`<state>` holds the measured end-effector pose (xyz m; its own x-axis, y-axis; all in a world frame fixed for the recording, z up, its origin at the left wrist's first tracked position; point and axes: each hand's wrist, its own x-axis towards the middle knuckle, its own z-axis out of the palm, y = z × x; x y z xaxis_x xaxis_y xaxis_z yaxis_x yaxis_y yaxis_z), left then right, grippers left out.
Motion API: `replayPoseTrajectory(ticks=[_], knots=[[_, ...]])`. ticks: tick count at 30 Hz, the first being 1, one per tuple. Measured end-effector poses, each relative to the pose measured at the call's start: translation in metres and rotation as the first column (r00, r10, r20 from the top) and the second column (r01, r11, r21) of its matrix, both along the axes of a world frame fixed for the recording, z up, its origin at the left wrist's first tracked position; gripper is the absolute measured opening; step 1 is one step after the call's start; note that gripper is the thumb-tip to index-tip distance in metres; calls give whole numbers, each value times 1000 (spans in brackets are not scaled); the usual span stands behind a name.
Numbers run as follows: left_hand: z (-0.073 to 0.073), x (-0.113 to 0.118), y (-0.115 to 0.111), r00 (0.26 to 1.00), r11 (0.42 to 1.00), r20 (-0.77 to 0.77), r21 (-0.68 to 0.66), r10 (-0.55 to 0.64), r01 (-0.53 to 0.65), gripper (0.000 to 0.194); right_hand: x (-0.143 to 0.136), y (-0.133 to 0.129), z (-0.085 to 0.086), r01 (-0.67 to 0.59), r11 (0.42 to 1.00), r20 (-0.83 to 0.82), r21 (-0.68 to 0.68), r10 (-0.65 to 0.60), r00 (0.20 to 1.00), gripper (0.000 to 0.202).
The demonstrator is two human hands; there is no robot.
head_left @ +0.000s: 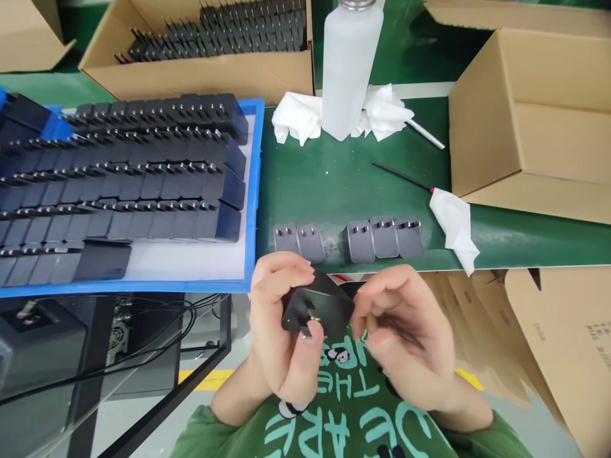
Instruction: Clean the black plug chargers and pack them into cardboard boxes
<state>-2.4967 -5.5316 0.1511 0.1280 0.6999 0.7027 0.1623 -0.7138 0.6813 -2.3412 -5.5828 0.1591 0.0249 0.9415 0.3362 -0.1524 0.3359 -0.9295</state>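
Note:
My left hand (286, 324) is closed around a black power adapter (329, 302), with its metal prongs turned up near my thumb. At the adapter's right side, my right hand (405, 337) is pinched, with a thin dark stick-like tool (405, 332) lying across its palm; the tool's tip is hidden by the fingers. On the green table just beyond my hands stand two grey plug adapters (310, 245) and, to their right, a group of three more adapters (384, 240), all prongs up.
A blue-rimmed tray (255, 191) with rows of adapters lies left. Behind it is a cardboard box (200, 79) of adapters. A white bottle (351, 63) stands among crumpled tissues (298, 117). Rightward are a thin black rod (401, 175), a tissue (453, 222) and an open carton (487, 121).

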Motion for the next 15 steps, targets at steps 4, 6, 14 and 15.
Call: replayPoseTrajectory(ticks=[4,6,14,15], knots=[[-2,0,0,998,999,47,3,-44,44,37,-13,6,-1,-53,998,-131,-32,48,990,10],[-3,-1,1,995,998,75,-30,-61,63,35,-14,6,-3,-116,993,-199,-8,113,973,10],[0,3,-3,985,974,138,-185,-107,131,27,-13,5,-2,-115,993,-174,-31,108,979,18],[1,3,-4,981,967,152,-206,-119,150,27,-13,4,-2,-87,996,-124,-32,83,989,21]])
